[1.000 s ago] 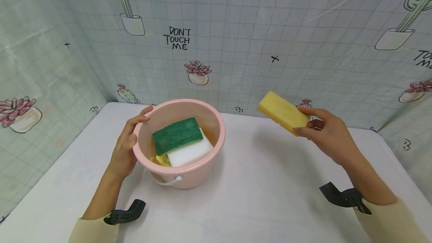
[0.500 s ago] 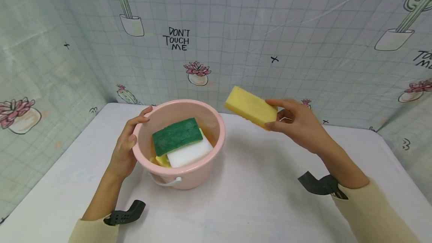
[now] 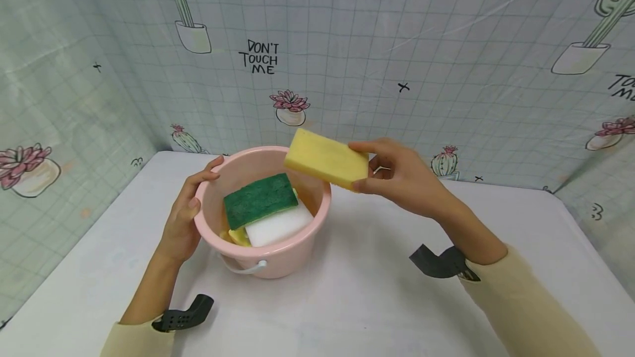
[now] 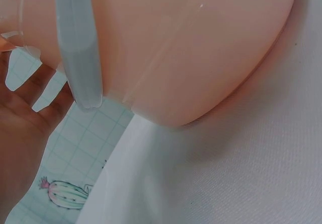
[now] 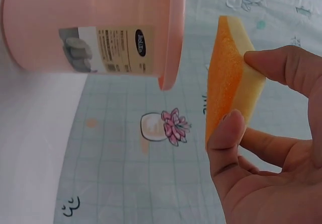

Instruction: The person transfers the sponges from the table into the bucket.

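Observation:
A pink bucket (image 3: 288, 260) stands on the table, with my left hand (image 3: 183, 219) holding its left side, fingertips and thumb at the rim. In the left wrist view the fingers lie along the bucket wall behind the pale handle (image 4: 80, 53). My right hand (image 3: 402, 178) pinches a yellow sponge (image 3: 324, 158) by its right end, between thumb and fingers. That sponge overlaps the bucket's far right rim in the head view; from the right wrist it hangs just above the rim, its underside orange. Inside the bucket lie a green scouring sponge (image 3: 260, 200) and a white sponge (image 3: 280, 225).
More yellow sponge (image 3: 239, 236) shows under the green and white ones. A label (image 5: 110, 48) is stuck on the bucket's wall. The white table (image 3: 377, 291) is backed by a cloth (image 3: 347, 70) printed with cacti, which also runs along both sides.
My right hand has carried the yellow sponge leftward, from over the table at the right to the bucket's rim. The left hand and bucket have stayed in place.

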Available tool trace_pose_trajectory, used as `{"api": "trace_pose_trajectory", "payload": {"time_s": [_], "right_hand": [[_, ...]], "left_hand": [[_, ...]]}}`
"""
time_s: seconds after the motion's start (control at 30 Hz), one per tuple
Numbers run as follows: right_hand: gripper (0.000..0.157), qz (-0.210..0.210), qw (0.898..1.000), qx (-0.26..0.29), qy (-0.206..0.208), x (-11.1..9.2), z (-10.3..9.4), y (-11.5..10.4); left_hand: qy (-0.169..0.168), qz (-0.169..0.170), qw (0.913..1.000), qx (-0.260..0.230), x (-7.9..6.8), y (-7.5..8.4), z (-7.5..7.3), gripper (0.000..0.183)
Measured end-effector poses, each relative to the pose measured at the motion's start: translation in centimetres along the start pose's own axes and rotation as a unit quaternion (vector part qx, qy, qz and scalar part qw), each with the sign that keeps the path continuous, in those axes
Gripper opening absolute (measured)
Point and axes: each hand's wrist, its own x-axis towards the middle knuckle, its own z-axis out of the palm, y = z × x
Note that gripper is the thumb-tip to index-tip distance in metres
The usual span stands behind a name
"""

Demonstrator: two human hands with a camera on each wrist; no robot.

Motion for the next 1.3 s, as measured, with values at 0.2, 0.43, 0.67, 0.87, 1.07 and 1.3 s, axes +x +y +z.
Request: {"api": "trace_pose_trajectory", "payload": {"time_s": [0.2, 0.43, 0.67, 0.87, 1.07, 1.3], "right_hand": [[0.055, -0.018, 1.000, 0.005, -0.018, 0.7, 1.0, -1.2], [0.053, -0.035, 0.998, 0.021, -0.042, 0.5, 1.7, -4.5], [0.054, -0.057, 0.995, 0.026, -0.075, 1.1, 3.4, -5.3], [0.055, -0.085, 0.992, 0.002, -0.094, 2.1, 5.2, -3.7], [0.057, -0.091, 0.988, -0.047, -0.115, 2.6, 5.5, -3.5], [0.058, -0.083, 0.978, -0.074, -0.178, 3.1, 5.2, -3.9]], "left_hand": [[0.001, -0.002, 1.0000, -0.005, 0.0, 0.0, 0.0, 0.041], [0.002, -0.001, 1.0000, -0.004, -0.1, -0.1, 0.0, 0.041], [0.005, -0.004, 1.0000, 0.002, -0.2, -0.1, -0.1, 0.040], [0.007, -0.009, 0.9999, 0.006, -0.2, 0.0, 0.0, 0.039], [0.001, 0.000, 1.0000, -0.005, -0.1, -0.1, 0.1, 0.041], [-0.004, 0.008, 0.9998, -0.016, -0.2, -0.2, 0.1, 0.041]]}}
